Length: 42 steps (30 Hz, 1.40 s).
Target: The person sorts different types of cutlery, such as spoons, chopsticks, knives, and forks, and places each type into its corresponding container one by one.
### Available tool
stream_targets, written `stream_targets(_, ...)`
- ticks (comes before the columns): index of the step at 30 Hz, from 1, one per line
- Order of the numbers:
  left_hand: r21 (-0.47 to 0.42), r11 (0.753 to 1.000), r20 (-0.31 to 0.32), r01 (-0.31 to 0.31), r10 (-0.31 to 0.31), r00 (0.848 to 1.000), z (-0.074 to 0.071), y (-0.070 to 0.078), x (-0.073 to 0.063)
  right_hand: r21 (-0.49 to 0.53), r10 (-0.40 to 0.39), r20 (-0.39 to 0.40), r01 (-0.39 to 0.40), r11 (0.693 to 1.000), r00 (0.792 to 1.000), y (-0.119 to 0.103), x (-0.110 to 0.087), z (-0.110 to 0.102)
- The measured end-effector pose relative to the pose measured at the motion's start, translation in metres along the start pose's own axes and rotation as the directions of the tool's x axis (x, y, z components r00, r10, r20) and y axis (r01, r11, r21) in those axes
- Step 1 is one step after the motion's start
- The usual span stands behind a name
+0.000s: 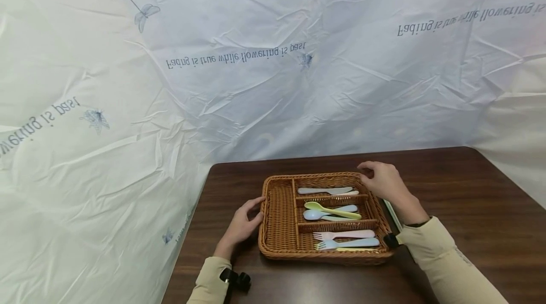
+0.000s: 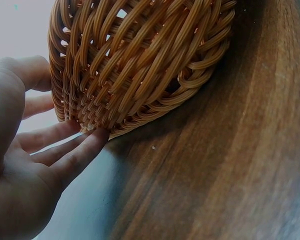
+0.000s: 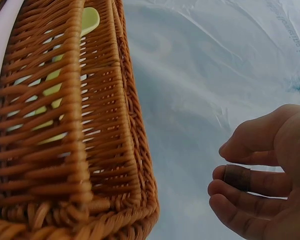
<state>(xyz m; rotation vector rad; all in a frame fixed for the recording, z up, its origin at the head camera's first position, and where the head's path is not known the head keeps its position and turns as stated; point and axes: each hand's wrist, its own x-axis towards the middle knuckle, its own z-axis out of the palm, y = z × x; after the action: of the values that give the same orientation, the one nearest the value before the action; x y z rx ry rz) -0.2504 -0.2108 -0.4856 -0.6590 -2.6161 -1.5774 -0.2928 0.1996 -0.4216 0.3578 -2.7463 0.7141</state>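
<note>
A brown wicker cutlery basket (image 1: 279,214) lies on the table, divided into compartments. At its left side my left hand (image 1: 242,223) touches the outer wall with extended fingertips (image 2: 92,142). My right hand (image 1: 381,180) is by the back right corner, fingers loosely bent and holding nothing; the right wrist view shows it apart from the wicker. A pale knife (image 1: 313,191) lies in the back compartment. In the middle one, a yellow-green spoon (image 1: 313,206) rests across a light blue spoon (image 1: 313,215). The front one holds a pink fork (image 1: 351,234) and a blue fork (image 1: 351,243).
The dark wooden table (image 1: 469,199) extends to both sides of the basket. A pale, thin-edged object (image 1: 393,216) lies partly hidden under my right forearm. Behind the table hangs a white printed sheet (image 1: 264,95), which also covers the left side.
</note>
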Motion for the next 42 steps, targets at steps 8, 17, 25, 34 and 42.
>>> stream_targets(8, -0.016, 1.0, -0.011, -0.007, 0.007, 1.0, 0.001, 0.0, 0.0, 0.004, 0.045, 0.017, -0.045, 0.999, 0.999, 0.007, -0.007, -0.005)
stream_targets(17, -0.018, 1.0, -0.015, -0.018, 0.018, 1.0, 0.002, -0.001, 0.0, -0.004, 0.054, 0.011, -0.054, 0.999, 0.998, 0.013, -0.014, -0.008)
stream_targets(25, -0.012, 1.0, -0.008, -0.016, 0.016, 1.0, 0.001, -0.002, -0.001, -0.015, 0.063, 0.0, -0.063, 0.998, 0.998, 0.019, -0.019, -0.009)
stream_targets(34, 0.0, 1.0, -0.012, -0.004, 0.004, 1.0, 0.0, 0.0, 0.0, -0.007, 0.101, 0.02, -0.101, 0.995, 0.995, 0.024, -0.022, -0.01)
stream_targets(42, -0.006, 1.0, -0.015, -0.003, 0.003, 1.0, 0.001, 0.0, 0.0, -0.023, 0.117, 0.014, -0.117, 0.993, 0.993, 0.028, -0.026, -0.011)
